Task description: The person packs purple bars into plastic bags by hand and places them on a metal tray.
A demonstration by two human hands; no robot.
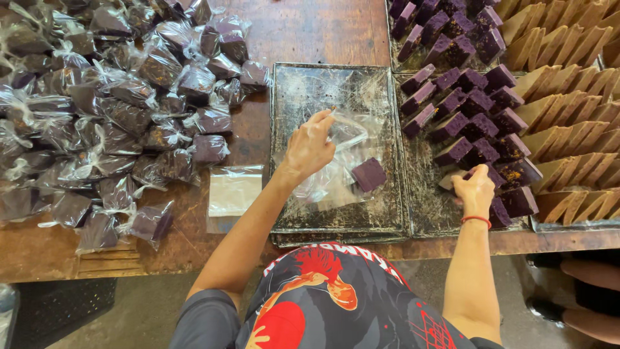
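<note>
Head view looks straight down on a wooden counter (pixel 310 32) where a person packs purple cake squares. Left hand (pixel 309 147) hovers over a dark, worn baking tray (pixel 303 84), its fingers bunched together and pinching the mouth of a clear plastic bag (pixel 336 174). Just right of and slightly below that hand, a single purple square (pixel 368 174) lies at the bag's far end; whether it sits fully inside the plastic I cannot tell. Right hand (pixel 475 189), with a red band (pixel 476 220) at the wrist, rests on the next tray over, fingers curled down and closed around a purple piece among the rows of unwrapped purple squares (pixel 475 103); the piece itself is mostly hidden under the fingers. Beyond that hand, further to its right, stand rows of tan wedge-shaped pieces (pixel 568 84) on edge. Well to the left of the left hand spreads a big heap of bagged purple squares (pixel 110 110), each bag twisted shut. Between that heap and the left forearm lies a small flat stack of empty clear bags (pixel 234 192). Near the right elbow, at the frame's lower right edge, part of another person's arm (pixel 594 271) shows.
</note>
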